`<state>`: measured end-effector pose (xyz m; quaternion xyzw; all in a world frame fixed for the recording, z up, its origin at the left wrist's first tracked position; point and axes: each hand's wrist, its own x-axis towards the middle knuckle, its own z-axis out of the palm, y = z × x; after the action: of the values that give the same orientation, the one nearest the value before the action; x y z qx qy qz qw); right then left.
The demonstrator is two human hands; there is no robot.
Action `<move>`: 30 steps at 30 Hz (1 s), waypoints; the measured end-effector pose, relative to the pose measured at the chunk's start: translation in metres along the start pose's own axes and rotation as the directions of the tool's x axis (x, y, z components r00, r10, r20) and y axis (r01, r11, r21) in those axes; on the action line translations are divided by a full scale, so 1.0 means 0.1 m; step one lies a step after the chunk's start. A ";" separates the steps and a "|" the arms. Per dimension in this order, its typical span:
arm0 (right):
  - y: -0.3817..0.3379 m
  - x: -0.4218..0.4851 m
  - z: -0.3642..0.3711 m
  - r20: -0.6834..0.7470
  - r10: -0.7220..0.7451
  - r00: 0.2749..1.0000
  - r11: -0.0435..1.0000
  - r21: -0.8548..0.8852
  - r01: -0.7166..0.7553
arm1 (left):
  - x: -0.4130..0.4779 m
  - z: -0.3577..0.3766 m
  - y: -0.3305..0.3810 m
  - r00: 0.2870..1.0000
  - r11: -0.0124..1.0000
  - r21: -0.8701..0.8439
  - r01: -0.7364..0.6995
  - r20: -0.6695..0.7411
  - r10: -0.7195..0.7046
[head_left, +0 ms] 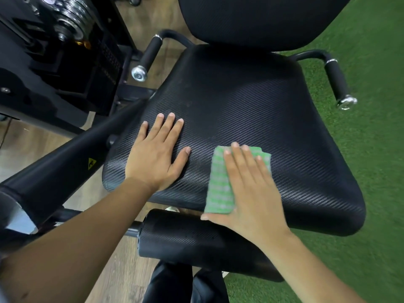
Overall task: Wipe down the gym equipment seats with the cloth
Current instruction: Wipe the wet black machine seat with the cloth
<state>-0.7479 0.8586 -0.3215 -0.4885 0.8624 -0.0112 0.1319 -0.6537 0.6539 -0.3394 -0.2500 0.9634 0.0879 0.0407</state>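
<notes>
A black textured gym seat (251, 110) fills the middle of the head view, with its backrest (258, 20) rising behind it. My left hand (156, 156) lies flat with straight fingers on the seat's front left part. On the seat's front edge, my right hand (247, 189) presses a folded green and white checked cloth (218, 189) with flat fingers. The cloth sticks out to the left of the hand and past the fingertips.
Black side handles flank the seat at left (148, 55) and right (336, 82). A padded roller (196, 239) lies just in front of the seat. A black machine arm (56, 169) and weight stack frame (54, 57) stand left. Green turf (376, 149) covers the right floor.
</notes>
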 end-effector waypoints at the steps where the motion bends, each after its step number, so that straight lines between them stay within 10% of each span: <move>1: 0.11 -0.09 -0.02 -0.002 0.042 0.999 0.999 -0.006 -0.042 | 0.00 0.00 0.00 1.000 1.000 -0.001 -0.002 -0.001 0.002; 8: 0.84 0.06 -0.15 -0.045 0.471 0.881 0.882 0.019 -0.471 | 0.00 -0.01 0.01 1.000 1.000 -0.006 -0.008 0.000 0.008; 16: 0.44 0.50 -0.05 -0.085 0.266 0.960 0.962 0.082 -0.260 | 0.01 -0.04 0.02 1.000 1.000 -0.004 -0.007 0.030 0.007; 25: 0.75 0.83 -0.13 0.021 0.571 0.821 0.818 0.062 -0.571 | 0.13 -0.20 0.02 0.997 1.000 0.001 -0.027 0.072 0.027; 30: 0.32 1.25 -0.09 0.045 0.383 0.923 0.917 0.099 -0.385 | 0.64 -0.29 -0.07 0.995 0.994 -0.094 -0.051 0.077 0.058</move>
<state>-0.8375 0.7687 -0.3445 -0.3022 0.9380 -0.0247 0.1680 -0.7069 0.6124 -0.3201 -0.2214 0.9625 0.1428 0.0651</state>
